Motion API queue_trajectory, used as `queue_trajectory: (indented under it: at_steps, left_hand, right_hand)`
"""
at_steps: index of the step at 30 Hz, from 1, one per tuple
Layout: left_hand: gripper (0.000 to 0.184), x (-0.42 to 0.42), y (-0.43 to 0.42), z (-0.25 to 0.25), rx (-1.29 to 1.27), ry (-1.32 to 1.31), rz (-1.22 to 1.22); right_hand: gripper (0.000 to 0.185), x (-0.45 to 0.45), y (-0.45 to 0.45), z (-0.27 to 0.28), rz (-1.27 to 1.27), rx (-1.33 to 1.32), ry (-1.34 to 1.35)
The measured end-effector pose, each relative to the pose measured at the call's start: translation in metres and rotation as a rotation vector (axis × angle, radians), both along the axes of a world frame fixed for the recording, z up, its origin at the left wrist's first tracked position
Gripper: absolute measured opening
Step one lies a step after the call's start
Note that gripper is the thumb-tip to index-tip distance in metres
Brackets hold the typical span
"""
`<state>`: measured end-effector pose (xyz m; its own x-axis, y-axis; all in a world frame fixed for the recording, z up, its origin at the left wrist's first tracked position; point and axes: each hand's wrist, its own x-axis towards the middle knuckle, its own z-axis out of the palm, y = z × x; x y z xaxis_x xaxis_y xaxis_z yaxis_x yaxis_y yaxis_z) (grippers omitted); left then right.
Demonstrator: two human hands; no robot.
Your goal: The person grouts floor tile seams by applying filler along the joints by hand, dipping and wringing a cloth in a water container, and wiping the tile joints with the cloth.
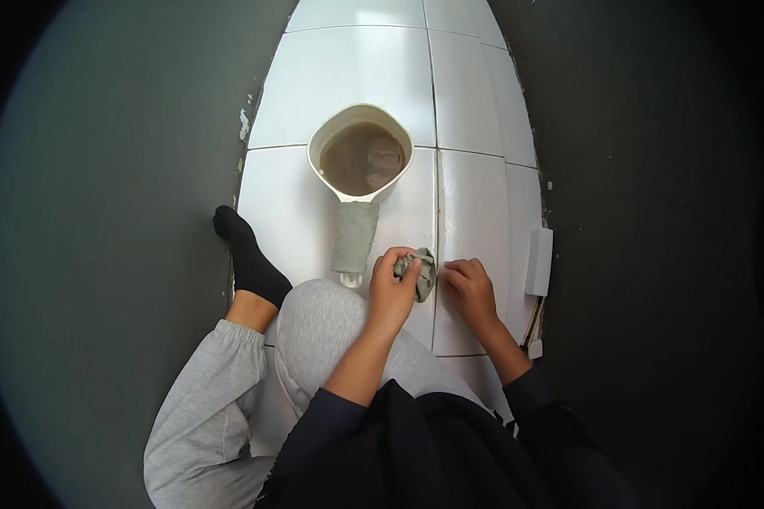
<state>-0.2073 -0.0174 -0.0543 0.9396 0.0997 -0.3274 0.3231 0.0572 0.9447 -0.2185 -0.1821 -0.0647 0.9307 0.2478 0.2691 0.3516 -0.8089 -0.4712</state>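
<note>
My left hand (392,288) is closed around a crumpled grey-green cloth (424,276), held just above the white tiles beside my raised knee. To its right, my right hand (471,293) has its fingers curled inward, a small gap away from the cloth. Whether anything is pinched in those fingers is hidden. Ahead of my left hand stands a cream-coloured dipper (315,153) with cloudy brown water (356,157) in it. A grey-green cloth wrap (355,233) covers most of its handle, which points toward me; the handle's pale tip shows below.
White floor tiles (348,68) run forward between dark grey walls on the left (127,170) and right (645,187). A white box-like fitting (538,261) is on the right wall's lower edge. My black-socked foot (255,263) rests near the left wall.
</note>
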Motion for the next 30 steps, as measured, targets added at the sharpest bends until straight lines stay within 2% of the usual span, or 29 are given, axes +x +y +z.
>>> queue_trajectory:
  at_steps: [2, 3, 5, 6, 8, 9, 12, 16, 21, 30]
  left_hand:
    - [0.017, -0.005, 0.008, 0.02, 0.21, -0.204, -0.165]
    - [0.017, -0.01, 0.011, 0.034, 0.216, -0.203, -0.168]
    - [0.022, -0.02, 0.012, 0.05, 0.384, -0.217, -0.549]
    - [0.022, -0.026, 0.008, 0.051, 0.384, -0.222, -0.56]
    - [0.022, -0.041, -0.001, 0.052, 0.653, -0.397, -0.849]
    - [0.022, -0.047, -0.008, 0.048, 0.655, -0.398, -0.858]
    - [0.018, -0.052, -0.03, 0.021, 1.01, -0.359, -1.069]
    - [0.015, -0.044, -0.043, -0.001, 1.099, -0.281, -1.149]
    - [0.015, -0.03, -0.047, 0.003, 1.084, -0.248, -0.944]
    - [0.017, -0.004, -0.05, -0.007, 1.052, -0.214, -0.82]
  right_hand:
    - [0.015, 0.02, -0.006, 0.008, -0.155, 0.148, -0.059]
    - [0.015, 0.026, -0.01, 0.011, -0.248, 0.208, -0.061]
    - [0.016, 0.035, -0.023, 0.007, -0.348, 0.37, -0.078]
    - [0.016, 0.036, -0.027, 0.008, -0.359, 0.37, -0.083]
    - [0.017, 0.035, -0.034, 0.01, -0.376, 0.376, -0.132]
    - [0.017, 0.033, -0.036, 0.01, -0.385, 0.379, -0.133]
    - [0.018, 0.026, -0.039, 0.006, -0.394, 0.378, -0.145]
    - [0.018, 0.02, -0.038, -0.003, -0.428, 0.404, -0.139]
    - [0.018, 0.023, -0.043, -0.01, -0.445, 0.374, -0.154]
    - [0.017, 0.04, -0.034, -0.016, -0.439, 0.396, -0.18]
